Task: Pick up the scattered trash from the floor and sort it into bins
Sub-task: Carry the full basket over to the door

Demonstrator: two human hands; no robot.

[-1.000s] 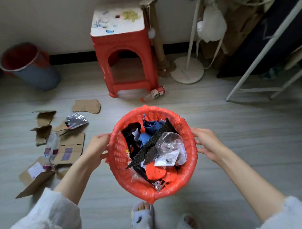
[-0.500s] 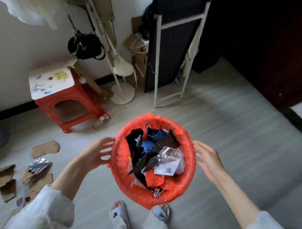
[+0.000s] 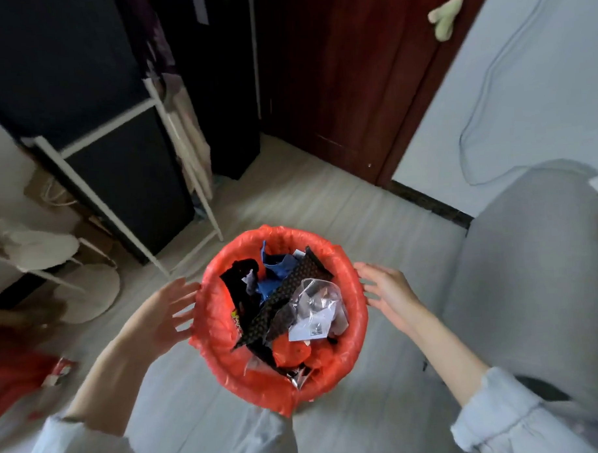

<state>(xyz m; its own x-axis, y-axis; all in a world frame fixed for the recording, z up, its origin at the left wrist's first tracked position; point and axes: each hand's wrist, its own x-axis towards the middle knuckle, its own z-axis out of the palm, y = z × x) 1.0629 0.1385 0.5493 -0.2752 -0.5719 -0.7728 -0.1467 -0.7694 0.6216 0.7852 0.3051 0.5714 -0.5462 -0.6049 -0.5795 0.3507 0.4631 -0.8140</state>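
Observation:
A round bin with a red plastic liner (image 3: 214, 334) fills the middle of the head view. It holds mixed trash: a clear plastic bag (image 3: 315, 303), a black patterned wrapper (image 3: 286, 294) and a blue scrap (image 3: 275, 273). My left hand (image 3: 158, 316) is at the bin's left side with its fingers spread and the tips at the rim. On the right side my right hand (image 3: 391, 291) also has straight, spread fingers touching the rim. The bin's base is hidden, so I cannot tell whether it stands on the floor.
A white-framed dark rack (image 3: 119, 171) stands at the back left, with a white round fan base (image 3: 93, 291) beside it. A dark red door (image 3: 353, 75) is behind. Grey upholstery (image 3: 529, 272) is on the right. A blurred red stool (image 3: 11, 375) is at the left edge.
The view has swung right, so the cardboard scraps and blue bin on the left are gone from sight. Both hands have loosened from the bin's sides and spread their fingers.

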